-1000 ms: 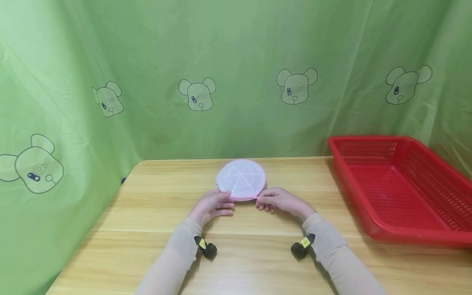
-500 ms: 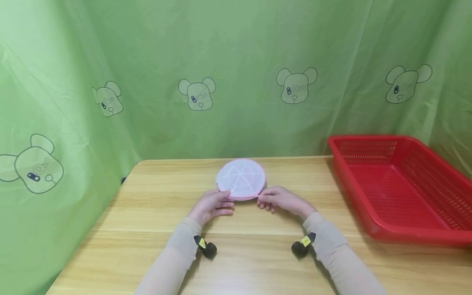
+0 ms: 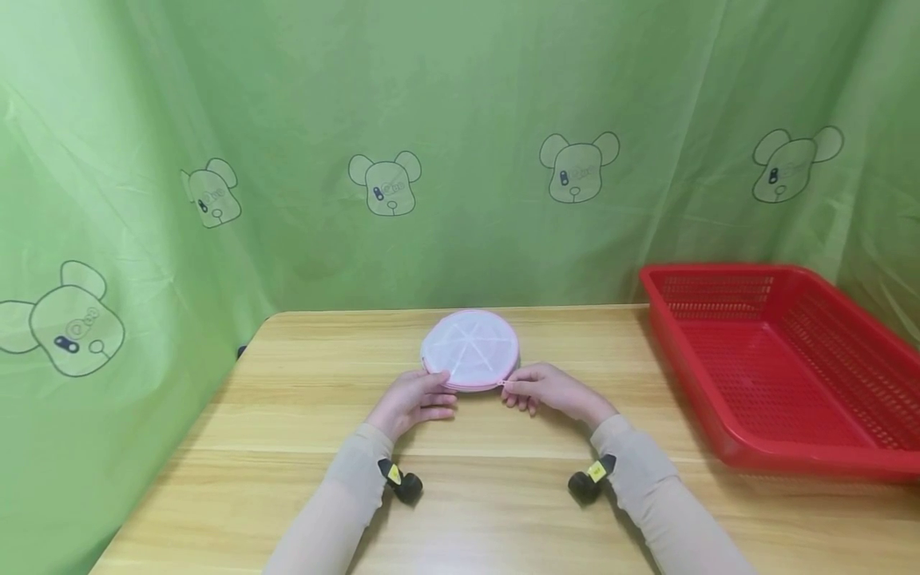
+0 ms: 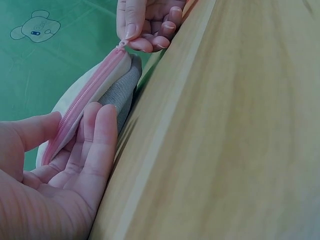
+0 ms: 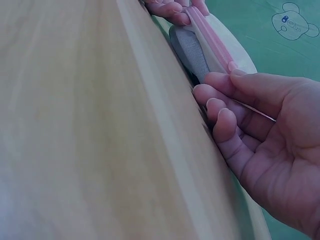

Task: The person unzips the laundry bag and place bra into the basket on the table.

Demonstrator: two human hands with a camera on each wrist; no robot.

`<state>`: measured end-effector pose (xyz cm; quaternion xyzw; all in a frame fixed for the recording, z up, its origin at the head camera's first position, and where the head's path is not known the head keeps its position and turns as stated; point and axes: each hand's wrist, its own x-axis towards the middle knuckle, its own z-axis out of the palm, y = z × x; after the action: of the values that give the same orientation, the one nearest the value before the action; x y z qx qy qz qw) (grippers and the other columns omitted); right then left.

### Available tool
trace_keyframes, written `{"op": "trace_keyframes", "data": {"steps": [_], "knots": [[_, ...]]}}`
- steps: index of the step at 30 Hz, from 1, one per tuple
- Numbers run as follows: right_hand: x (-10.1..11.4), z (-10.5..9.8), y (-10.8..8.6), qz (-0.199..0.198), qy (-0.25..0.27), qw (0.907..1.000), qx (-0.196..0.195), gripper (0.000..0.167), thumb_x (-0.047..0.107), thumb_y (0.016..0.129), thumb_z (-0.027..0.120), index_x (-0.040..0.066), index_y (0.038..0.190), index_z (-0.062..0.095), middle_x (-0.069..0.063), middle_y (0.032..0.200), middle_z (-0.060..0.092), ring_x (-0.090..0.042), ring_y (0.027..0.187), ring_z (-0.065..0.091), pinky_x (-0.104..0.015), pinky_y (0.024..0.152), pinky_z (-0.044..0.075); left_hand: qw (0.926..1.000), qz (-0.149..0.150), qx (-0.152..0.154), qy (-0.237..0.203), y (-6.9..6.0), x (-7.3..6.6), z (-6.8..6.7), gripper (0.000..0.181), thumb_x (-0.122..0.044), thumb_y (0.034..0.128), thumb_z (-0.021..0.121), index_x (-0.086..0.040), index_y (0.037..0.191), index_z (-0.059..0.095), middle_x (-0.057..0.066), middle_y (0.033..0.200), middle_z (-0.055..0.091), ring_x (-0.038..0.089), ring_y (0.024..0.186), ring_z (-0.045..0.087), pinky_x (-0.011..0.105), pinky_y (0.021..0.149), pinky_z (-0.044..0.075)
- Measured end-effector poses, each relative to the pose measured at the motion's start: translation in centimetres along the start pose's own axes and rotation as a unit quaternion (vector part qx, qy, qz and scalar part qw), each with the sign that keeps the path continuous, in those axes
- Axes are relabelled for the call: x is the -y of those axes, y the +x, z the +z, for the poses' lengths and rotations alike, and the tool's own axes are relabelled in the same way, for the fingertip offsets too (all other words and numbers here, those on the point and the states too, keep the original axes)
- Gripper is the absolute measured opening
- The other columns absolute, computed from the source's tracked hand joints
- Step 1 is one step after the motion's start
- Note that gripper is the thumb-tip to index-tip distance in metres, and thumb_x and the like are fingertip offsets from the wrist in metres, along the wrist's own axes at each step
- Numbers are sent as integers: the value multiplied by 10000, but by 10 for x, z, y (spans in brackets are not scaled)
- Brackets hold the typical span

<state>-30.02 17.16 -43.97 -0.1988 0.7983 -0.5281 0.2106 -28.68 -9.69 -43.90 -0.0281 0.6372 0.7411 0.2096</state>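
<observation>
A round white pouch point(image 3: 470, 350) with a pink zipper point(image 4: 82, 97) round its edge lies near the far side of the table. Its underside shows as grey fabric in both wrist views. My left hand point(image 3: 414, 399) grips the near left edge, thumb on top of the zipper and fingers beneath. At the near right edge, my right hand point(image 3: 553, 390) pinches the small zipper pull point(image 4: 123, 44) between thumb and forefinger. The zipper teeth look joined along the stretch between the hands. What the pouch contains is hidden.
A red plastic basket point(image 3: 707, 399) with perforated walls stands on the right side of the wooden table point(image 3: 496, 511). A green curtain point(image 3: 474, 239) printed with bear heads hangs behind and along the sides. Each wrist carries a small black camera point(image 3: 408, 489).
My right hand has shifted very slightly to the right with the zipper pull between its fingers. The left hand and the pouch stay where they were.
</observation>
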Motion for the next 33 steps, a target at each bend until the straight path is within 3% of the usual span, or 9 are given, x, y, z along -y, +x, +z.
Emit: {"op": "trace_keyframes", "data": {"steps": [20, 29, 33], "knots": [[4, 4, 0, 16, -125, 9999, 10, 290, 215, 995, 539, -39, 1018, 676, -53, 851, 673, -123, 705, 555, -185, 580, 502, 9999, -21, -13, 114, 0, 0, 1, 353, -250, 943, 628, 11, 1164, 542, 106, 968, 681, 203, 839, 687, 400, 855, 620], [4, 6, 2, -107, -319, 9994, -4, 311, 245, 988, 552, -33, 1027, 686, -112, 870, 688, -127, 700, 547, -188, 562, 490, 9999, -15, 53, 121, 0, 1, 1, 308, -233, 928, 647, -8, 1118, 555, 105, 966, 692, 203, 841, 690, 402, 856, 619], [4, 7, 2, -77, -387, 9992, -51, 302, 260, 985, 555, -4, 1020, 697, -74, 855, 695, -125, 705, 559, -190, 569, 493, 9999, 1, 91, 133, 0, 0, 1, 285, -220, 931, 642, -14, 1106, 554, 112, 975, 694, 206, 845, 693, 404, 856, 619]]}}
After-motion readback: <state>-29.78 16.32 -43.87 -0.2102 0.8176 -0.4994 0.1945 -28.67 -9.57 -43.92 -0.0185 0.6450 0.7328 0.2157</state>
